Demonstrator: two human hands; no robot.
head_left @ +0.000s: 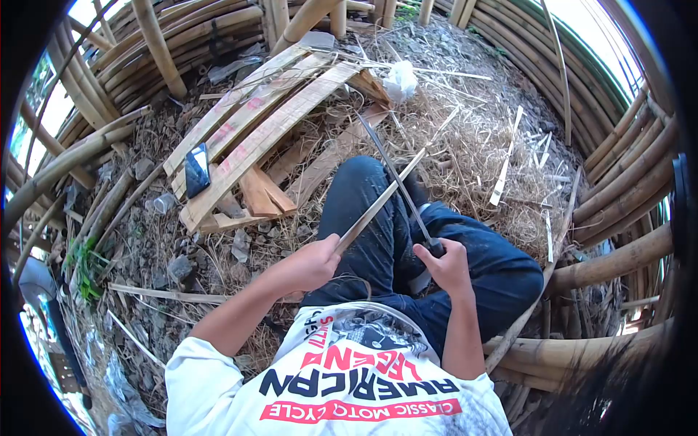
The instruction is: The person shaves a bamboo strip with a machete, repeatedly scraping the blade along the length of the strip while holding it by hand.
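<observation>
Over my left thigh, my left hand point(318, 263) is closed around the lower end of a thin bamboo strip point(379, 201), which slants up and to the right. My right hand point(446, 266) grips the dark handle of a long knife point(397, 173) above my other leg. The narrow blade points up and to the left, and it crosses the strip between my knees. Whether blade and strip touch at the crossing I cannot tell. Pale shavings point(465, 156) lie on the ground beyond my knees.
A slatted wooden pallet point(273, 127) lies ahead to the left, with a phone point(196, 171) on it. A white plastic bag point(400, 81) sits past its right end. Bamboo poles point(618, 265) are stacked on the right. Stones, a plastic cup point(164, 203) and loose strips lie on the left.
</observation>
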